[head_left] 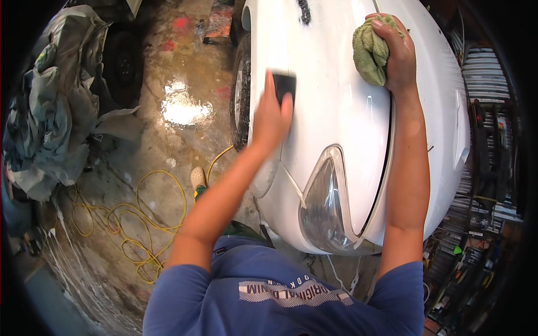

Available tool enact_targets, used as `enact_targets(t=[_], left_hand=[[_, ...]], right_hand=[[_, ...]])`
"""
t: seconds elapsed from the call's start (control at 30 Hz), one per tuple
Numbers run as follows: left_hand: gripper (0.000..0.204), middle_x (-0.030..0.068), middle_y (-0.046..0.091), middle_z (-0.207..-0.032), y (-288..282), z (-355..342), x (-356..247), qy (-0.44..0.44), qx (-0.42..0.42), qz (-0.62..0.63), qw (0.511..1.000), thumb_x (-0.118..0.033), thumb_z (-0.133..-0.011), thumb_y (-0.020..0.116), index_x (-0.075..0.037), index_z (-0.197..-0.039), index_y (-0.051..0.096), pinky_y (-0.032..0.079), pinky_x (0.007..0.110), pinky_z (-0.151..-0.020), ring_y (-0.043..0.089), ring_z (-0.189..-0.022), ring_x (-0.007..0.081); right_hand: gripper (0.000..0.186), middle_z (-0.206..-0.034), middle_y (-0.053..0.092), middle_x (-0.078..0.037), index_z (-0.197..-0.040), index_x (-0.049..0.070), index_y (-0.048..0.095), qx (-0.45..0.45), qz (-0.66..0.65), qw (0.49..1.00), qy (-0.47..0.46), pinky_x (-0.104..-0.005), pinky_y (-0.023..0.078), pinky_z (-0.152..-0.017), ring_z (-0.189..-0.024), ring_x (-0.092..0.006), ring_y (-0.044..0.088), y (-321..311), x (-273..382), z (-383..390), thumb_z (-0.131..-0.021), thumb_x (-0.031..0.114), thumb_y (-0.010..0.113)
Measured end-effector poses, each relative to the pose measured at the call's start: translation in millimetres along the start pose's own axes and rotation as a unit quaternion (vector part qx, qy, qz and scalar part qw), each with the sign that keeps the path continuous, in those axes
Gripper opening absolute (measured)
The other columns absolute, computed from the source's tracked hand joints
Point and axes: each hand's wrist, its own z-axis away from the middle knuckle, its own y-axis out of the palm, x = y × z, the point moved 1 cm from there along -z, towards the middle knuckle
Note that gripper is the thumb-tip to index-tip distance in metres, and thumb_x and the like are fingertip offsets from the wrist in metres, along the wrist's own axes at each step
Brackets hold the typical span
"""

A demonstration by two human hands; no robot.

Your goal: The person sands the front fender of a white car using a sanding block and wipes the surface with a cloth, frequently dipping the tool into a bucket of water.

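Observation:
My left hand (270, 120) is closed around a flat, dark rectangular pad (285, 86), pressed to the fender of a white car (325, 106). The hand is slightly blurred. Farther to the right, my right hand (399, 59) grips a bunched green cloth (369, 53) above the hood, close to the seam between hood and fender. Nearer to me sits the headlight (325, 210), with pale tape along its edges. A dark smudge (304, 11) marks the white paint beyond both hands.
A yellow hose (147, 246) lies coiled on the wet, stained concrete floor (185, 129) at left. Grey crumpled sheeting (53, 106) hangs over something beside a dark wheel (123, 64). The car's front tire (242, 89) stands left of the fender. Tools and clutter (487, 168) line the right side.

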Motion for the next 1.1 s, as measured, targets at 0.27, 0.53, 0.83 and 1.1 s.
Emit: enact_targets(t=[0.27,0.53,0.83,1.1], left_hand=[[0.08,0.0374,0.042,-0.154,16,91,4,0.073,0.0,0.025,0.997,-0.017,-0.102,0.057,0.006,-0.164,0.014,0.039,0.048,-0.118,0.047,-0.143,0.0479],[0.078,0.0368,0.057,-0.135,-4,-83,-55,0.013,0.015,-0.014,1.0,-0.023,-0.101,0.06,0.004,-0.163,0.02,0.049,0.049,-0.102,0.061,-0.12,0.0486],[0.081,0.0435,0.051,-0.141,11,-50,-60,0.036,0.023,0.015,0.999,-0.021,-0.101,0.059,0.009,-0.161,0.014,0.048,0.049,-0.107,0.059,-0.126,0.0519],[0.083,0.0413,0.052,-0.142,26,10,-59,0.15,-0.019,-0.069,0.986,-0.021,-0.1,0.06,0.012,-0.16,0.014,0.048,0.046,-0.107,0.059,-0.128,0.0495]], right_hand=[[0.032,-0.09,0.066,-0.004,-0.114,0.001,0.066,-0.002,-0.004,1.0,0.0,-0.0259,0.053,-0.073,-0.079,-0.0114,0.065,-6,-5,0,-0.097,0.028,0.062],[0.024,-0.087,0.067,-0.004,-0.108,0.002,0.067,-0.011,-0.022,0.999,-0.045,-0.028,0.053,-0.071,-0.077,-0.0126,0.063,4,-4,-5,-0.093,0.02,0.066],[0.025,-0.085,0.068,-0.008,-0.102,-0.003,0.066,-0.049,0.061,0.991,-0.111,-0.0313,0.052,-0.07,-0.078,-0.0165,0.062,9,10,4,-0.088,0.017,0.067],[0.026,-0.089,0.07,-0.011,-0.104,-0.003,0.068,-0.06,0.037,0.992,-0.104,-0.0339,0.053,-0.076,-0.082,-0.0194,0.065,0,6,4,-0.09,0.02,0.068]])
